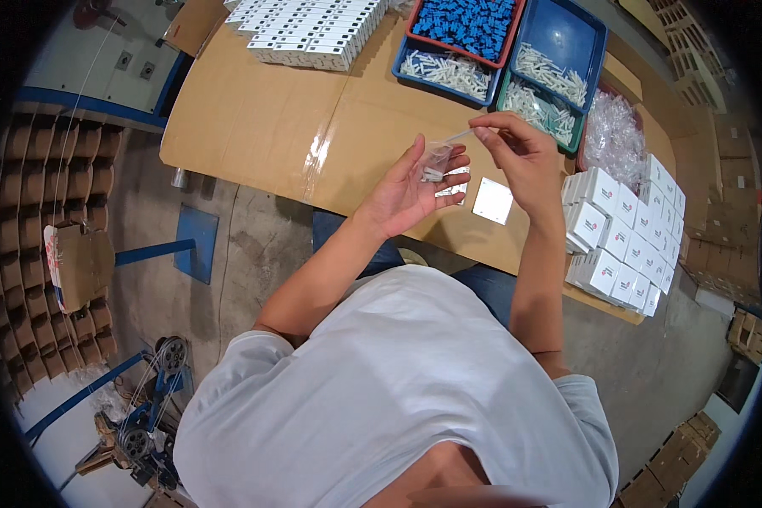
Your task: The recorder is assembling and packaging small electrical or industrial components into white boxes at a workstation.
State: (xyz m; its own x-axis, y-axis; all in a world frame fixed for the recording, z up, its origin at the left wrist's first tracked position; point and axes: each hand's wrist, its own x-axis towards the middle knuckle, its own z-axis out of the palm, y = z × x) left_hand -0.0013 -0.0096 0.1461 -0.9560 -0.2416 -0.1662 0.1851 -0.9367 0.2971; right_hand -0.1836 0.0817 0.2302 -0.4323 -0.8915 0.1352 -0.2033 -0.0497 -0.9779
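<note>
My left hand [411, 188], palm up with its fingers loosely curled, cradles a small clear plastic bag [436, 157]. A few small white pieces lie at the bottom of the bag. With thumb and fingertips my right hand [523, 152] pinches the bag's top edge and stretches it up to the right. On the cardboard-covered table just below the right hand lies a flat white square piece [493, 201]. Another white piece with dark marks shows partly behind my left fingers, mostly hidden.
White boxes [614, 220] are stacked at the table's right edge. Behind stand a red tray of blue parts [466, 25], blue and green trays of white plugs [538, 110], and a heap of clear bags [614, 140]. White boxes [313, 34] in rows sit at the far left.
</note>
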